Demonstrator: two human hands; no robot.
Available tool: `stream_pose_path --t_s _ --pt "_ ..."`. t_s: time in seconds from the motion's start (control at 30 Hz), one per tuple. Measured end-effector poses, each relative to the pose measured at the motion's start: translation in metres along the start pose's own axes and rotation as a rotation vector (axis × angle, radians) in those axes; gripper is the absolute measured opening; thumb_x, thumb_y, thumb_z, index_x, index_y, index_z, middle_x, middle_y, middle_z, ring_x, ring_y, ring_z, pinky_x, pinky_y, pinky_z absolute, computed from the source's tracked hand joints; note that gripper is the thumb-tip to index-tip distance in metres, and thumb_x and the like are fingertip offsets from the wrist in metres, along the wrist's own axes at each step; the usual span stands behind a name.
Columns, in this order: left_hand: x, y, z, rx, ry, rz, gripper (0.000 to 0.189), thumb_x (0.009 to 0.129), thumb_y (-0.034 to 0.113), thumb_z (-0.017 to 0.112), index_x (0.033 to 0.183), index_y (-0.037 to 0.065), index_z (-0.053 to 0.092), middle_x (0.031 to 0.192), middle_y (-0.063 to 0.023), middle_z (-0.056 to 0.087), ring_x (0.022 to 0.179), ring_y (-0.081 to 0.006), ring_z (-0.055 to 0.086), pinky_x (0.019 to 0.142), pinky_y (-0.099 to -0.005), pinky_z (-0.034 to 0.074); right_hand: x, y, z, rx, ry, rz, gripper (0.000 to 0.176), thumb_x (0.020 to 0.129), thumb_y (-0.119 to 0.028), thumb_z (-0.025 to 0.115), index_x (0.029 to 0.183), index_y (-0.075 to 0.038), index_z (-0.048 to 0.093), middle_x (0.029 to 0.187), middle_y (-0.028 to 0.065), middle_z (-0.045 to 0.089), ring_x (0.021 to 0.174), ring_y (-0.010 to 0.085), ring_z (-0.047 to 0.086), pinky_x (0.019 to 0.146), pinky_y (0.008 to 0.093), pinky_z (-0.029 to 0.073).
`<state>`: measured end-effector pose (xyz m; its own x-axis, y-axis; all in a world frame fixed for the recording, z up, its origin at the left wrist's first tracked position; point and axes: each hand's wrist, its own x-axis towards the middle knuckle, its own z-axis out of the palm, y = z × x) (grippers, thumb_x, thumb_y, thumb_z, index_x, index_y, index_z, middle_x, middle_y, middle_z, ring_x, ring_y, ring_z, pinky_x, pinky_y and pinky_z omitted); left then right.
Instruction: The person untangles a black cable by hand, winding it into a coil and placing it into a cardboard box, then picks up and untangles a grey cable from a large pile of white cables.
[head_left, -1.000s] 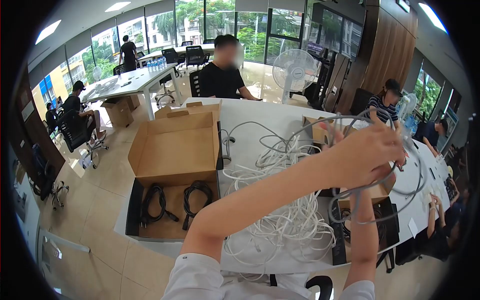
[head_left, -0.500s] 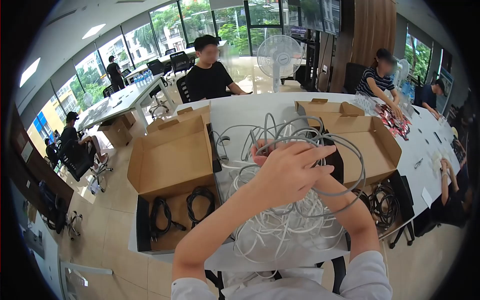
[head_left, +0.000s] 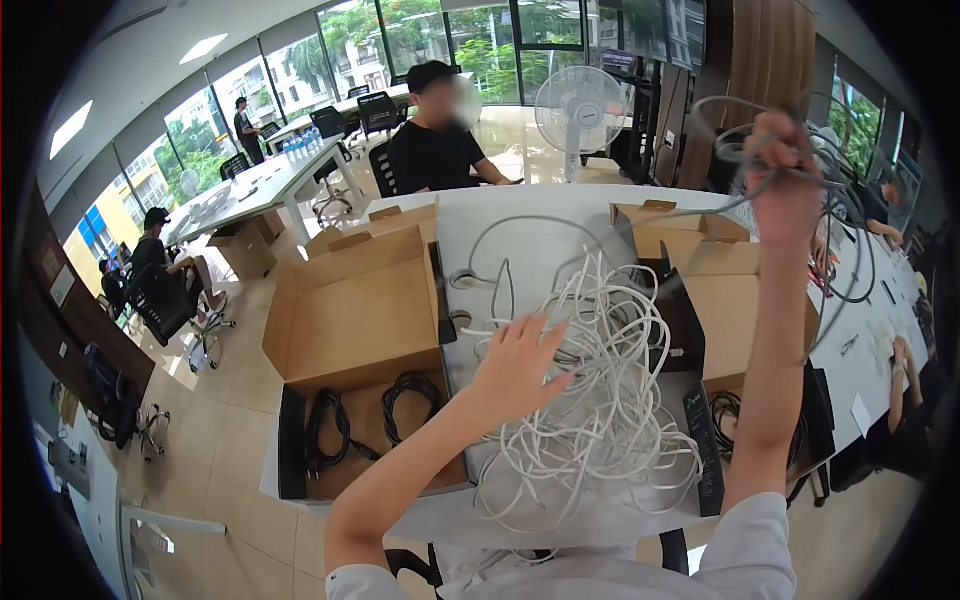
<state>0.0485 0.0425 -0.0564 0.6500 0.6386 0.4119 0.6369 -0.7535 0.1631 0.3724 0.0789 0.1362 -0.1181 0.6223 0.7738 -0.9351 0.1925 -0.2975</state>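
The right hand [head_left: 785, 165] is raised high above the table's [head_left: 540, 225] right side, fingers clamped on a coil of grey cable [head_left: 730, 152]. Its loops hang round the fist and down past the wrist, and one strand trails back towards the table. The left hand [head_left: 515, 365] sits lower, fingers apart and flat on the near edge of a big tangle of white cable [head_left: 600, 430] heaped in the middle of the table. An open left box [head_left: 350, 300] lies beside that hand, holding two bundled black cords [head_left: 405, 400]. A right box [head_left: 735, 300] stands open under the raised arm. A person in black [head_left: 435, 150] sits at the far side, with a fan [head_left: 580, 110] behind.
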Motion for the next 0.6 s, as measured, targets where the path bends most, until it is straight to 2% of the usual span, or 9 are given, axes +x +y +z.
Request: stream_pose_path --t_s 0.03,0.13,0.23,0.33,0.43,0.53,0.6 --pt "-0.003 -0.005 0.002 0.079 -0.130 0.044 0.064 0.080 0.034 0.065 0.132 0.004 0.044 0.132 -0.0228 0.040 0.122 -0.0377 0.040 0.100 -0.0456 0.034 -0.001 -0.015 0.001 0.021 0.010 -0.038 0.014 0.093 -0.013 0.047 0.088 0.000 0.044 0.086 0.0086 0.047 0.063 0.0141 0.045 0.068 0.0279 0.038" --pt "-0.011 -0.008 0.003 0.131 -0.141 0.085 0.065 0.081 0.038 0.064 0.133 0.004 0.043 0.135 -0.0229 0.037 0.124 -0.0397 0.038 0.100 -0.0474 0.034 -0.017 -0.054 -0.006 0.050 0.058 -0.132 0.009 0.090 -0.005 0.044 0.085 0.001 0.040 0.083 0.0095 0.044 0.061 0.0146 0.043 0.065 0.0283 0.037" --pt "-0.014 -0.016 -0.003 0.067 -0.116 0.113 0.061 0.083 0.038 0.062 0.131 0.004 0.044 0.133 -0.0235 0.041 0.122 -0.0388 0.043 0.097 -0.0447 0.039 -0.037 -0.082 -0.013 -0.011 0.138 -0.201 0.012 0.089 0.000 0.041 0.079 -0.002 0.034 0.076 0.0072 0.039 0.056 0.0139 0.038 0.058 0.0279 0.034" --pt "-0.010 -0.023 -0.009 -0.096 -0.233 0.030 0.058 0.085 0.039 0.061 0.129 0.004 0.045 0.124 -0.0234 0.051 0.112 -0.0365 0.052 0.090 -0.0410 0.045 -0.057 -0.110 -0.023 -0.036 0.182 -0.190 0.013 0.089 0.001 0.041 0.078 -0.003 0.034 0.072 0.0061 0.037 0.052 0.0137 0.037 0.054 0.0267 0.034" --pt "0.025 -0.010 -0.036 -0.199 -0.340 -0.371 0.060 0.083 0.042 0.063 0.126 0.003 0.047 0.106 -0.0221 0.062 0.096 -0.0363 0.061 0.083 -0.0401 0.049 -0.071 -0.110 -0.016 -0.070 0.246 0.011 0.012 0.093 -0.006 0.041 0.082 -0.003 0.037 0.072 0.0045 0.040 0.049 0.0124 0.037 0.051 0.0259 0.034" --pt "0.056 -0.008 -0.034 0.004 -0.088 -0.355 0.060 0.079 0.043 0.066 0.119 0.002 0.052 0.091 -0.0199 0.065 0.083 -0.0363 0.064 0.077 -0.0410 0.049 -0.083 -0.101 -0.013 -0.153 0.267 0.230 0.014 0.097 -0.015 0.042 0.090 -0.003 0.042 0.071 0.0017 0.043 0.045 0.0095 0.038 0.047 0.0241 0.034" --pt "0.074 -0.025 0.000 0.067 -0.013 -0.271 0.055 0.078 0.041 0.066 0.113 0.000 0.055 0.085 -0.0197 0.065 0.079 -0.0354 0.064 0.075 -0.0408 0.049 -0.089 -0.080 -0.008 -0.232 0.301 0.343 0.017 0.096 -0.019 0.045 0.093 -0.002 0.045 0.071 0.0008 0.044 0.045 0.0081 0.040 0.046 0.0224 0.034"
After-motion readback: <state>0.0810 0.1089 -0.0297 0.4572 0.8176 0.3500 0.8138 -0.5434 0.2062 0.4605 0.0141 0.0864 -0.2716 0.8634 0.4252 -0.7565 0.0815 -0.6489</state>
